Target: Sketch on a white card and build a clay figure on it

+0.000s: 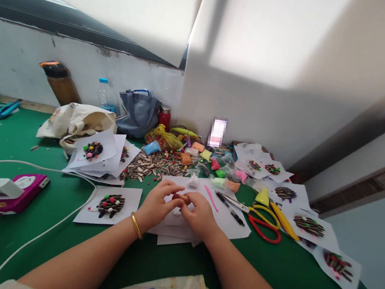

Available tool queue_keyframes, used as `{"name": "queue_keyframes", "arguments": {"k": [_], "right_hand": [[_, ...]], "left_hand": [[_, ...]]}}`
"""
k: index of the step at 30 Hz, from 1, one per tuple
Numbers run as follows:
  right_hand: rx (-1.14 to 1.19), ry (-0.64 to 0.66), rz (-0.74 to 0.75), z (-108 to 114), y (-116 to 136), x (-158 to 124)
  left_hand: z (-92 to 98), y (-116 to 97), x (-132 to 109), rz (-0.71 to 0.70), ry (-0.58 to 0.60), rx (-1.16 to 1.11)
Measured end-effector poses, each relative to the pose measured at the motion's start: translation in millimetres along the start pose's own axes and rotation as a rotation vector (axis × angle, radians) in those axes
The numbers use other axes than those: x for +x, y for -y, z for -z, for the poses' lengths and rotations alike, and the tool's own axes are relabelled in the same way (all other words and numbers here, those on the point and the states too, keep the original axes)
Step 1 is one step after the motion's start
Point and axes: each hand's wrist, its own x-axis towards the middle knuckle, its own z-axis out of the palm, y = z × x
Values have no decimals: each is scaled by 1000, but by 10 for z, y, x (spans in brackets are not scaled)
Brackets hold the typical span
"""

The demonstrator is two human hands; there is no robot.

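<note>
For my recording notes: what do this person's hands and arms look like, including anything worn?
The left hand and right hand are ungloved. A rounded gold-coloured bangle circles the left wrist; the right wrist has none. A pale sleeve edge shows near the left elbow.

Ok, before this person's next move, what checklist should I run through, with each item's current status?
1. Hands visible: ok, left hand and right hand meet above the white papers.
2. What the fingertips pinch: cannot tell, too small and partly hidden.
3. Scissors away from the hands: ok, lying to the right.
4. Black pen away from the hands: ok, resting on paper.
5. Left seed card free of the white cable: not ok, it crosses the card's edge.
</note>
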Motion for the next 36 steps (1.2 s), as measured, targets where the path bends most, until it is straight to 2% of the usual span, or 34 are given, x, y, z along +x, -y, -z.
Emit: {"name": "queue_keyframes", "arguments": {"k": [3,8,14,20,23,26,31,36], "right_hand": [[13,5,21,-14,16,-1],[105,10,-27,-9,15,7],[-22,19,32,-10,20,5],[130,45,27,2,5,8],[127,38,-52,3,-22,6],[92,48,-62,-2,-31,5],[78,53,-59,0,-22,9],[39,60,-93,-6,-31,6]], "left_hand": [[4,-34,3,14,-9,55],[2,-11,16,54,-72,-27],[-2,-19,7,26,2,19],[-22,-2,4,150,-71,-134],[-28,-6,6,74,-7,-99],[-12,-55,9,-18,74,-6],[15,-143,5,-16,112,34],[-1,-108,4,-35,103,39]]}}
